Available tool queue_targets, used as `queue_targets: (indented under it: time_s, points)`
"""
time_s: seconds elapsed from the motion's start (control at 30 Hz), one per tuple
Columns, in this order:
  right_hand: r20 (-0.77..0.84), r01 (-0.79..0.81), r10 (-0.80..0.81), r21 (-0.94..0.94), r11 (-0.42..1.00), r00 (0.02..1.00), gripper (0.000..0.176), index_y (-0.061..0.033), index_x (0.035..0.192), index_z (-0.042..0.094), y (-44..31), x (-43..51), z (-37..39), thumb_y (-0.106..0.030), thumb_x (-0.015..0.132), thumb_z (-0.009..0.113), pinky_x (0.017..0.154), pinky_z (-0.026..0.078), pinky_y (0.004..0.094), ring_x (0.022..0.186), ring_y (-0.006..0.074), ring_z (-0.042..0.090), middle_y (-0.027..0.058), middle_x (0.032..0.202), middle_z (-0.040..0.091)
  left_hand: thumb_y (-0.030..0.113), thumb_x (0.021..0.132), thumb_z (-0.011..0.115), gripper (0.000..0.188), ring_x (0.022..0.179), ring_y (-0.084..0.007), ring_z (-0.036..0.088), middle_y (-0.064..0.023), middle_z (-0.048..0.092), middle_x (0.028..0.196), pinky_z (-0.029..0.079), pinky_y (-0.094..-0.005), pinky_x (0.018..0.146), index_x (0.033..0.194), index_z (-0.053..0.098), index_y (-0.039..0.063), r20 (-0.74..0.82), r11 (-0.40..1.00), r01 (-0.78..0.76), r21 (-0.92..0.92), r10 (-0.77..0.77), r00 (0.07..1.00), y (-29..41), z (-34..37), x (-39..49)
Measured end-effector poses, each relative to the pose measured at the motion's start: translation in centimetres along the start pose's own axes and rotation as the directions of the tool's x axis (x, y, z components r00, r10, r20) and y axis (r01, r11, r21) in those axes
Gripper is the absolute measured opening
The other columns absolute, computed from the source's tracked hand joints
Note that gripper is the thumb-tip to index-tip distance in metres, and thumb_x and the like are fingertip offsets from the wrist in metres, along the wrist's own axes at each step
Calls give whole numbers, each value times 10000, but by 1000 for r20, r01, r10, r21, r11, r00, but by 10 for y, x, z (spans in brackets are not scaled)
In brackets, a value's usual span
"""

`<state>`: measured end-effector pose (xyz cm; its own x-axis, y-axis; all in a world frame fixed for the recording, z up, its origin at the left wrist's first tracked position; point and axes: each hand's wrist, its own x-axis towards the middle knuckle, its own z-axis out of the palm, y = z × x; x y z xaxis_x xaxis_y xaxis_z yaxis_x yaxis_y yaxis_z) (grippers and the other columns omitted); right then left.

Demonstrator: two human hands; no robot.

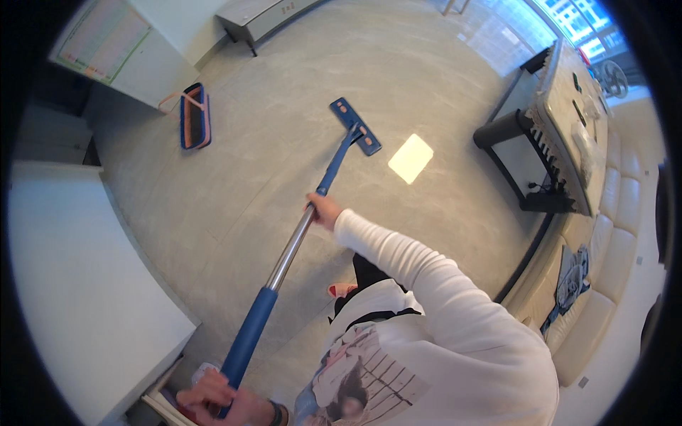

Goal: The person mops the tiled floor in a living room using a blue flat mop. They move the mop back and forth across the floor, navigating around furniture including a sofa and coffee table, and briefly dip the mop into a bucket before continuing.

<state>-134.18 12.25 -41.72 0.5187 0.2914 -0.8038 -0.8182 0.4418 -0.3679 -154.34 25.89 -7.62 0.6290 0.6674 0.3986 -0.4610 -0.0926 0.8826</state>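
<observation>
A flat mop (356, 127) with a blue rectangular head rests on the tiled floor, and its pole slants down to the lower left. My right hand (324, 210) grips the pole where the blue lower part meets the steel tube. Near the pole's upper end, my left hand (221, 400) is around the blue foam grip, with a dark band on the wrist. A patch of bright light reflects on the floor right of the mop head.
A blue and pink mop bucket (196, 117) stands at the upper left beside a white cabinet. On the right are a table (567, 117) with a lace-edged cover and a cream sofa (607, 277) with clothing on it. A low cabinet (266, 24) stands at the top; a white surface (90, 266) fills the left.
</observation>
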Motion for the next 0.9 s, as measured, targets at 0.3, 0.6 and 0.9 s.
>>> queue_targets:
  time_s: [0.3,0.6,0.9]
  points:
    - [-329,129,-108,43,991,938,137,-88,773,476,-110,16,-178,-210,772,539,515,447,318,556,166,524,38,622,515,187,837,262,192,369,-134,319,-35,354,434,332,-301,473,750,369,54,318,980,198,-19,-182,930,-95,99,-32]
    - [-445,-17,133,255,967,886,75,-63,809,405,-15,-40,-203,-118,789,453,532,470,322,582,169,535,59,665,495,162,834,268,166,342,-134,312,-33,346,413,317,-287,425,759,366,50,366,945,328,-17,-300,881,-68,22,-47]
    - [-244,-238,184,-214,947,952,226,-49,718,533,243,-78,-48,-243,794,445,494,402,359,560,201,451,81,610,420,214,863,322,242,377,-70,238,1,318,439,213,-218,381,676,370,68,-169,937,15,350,47,985,64,-212,-66]
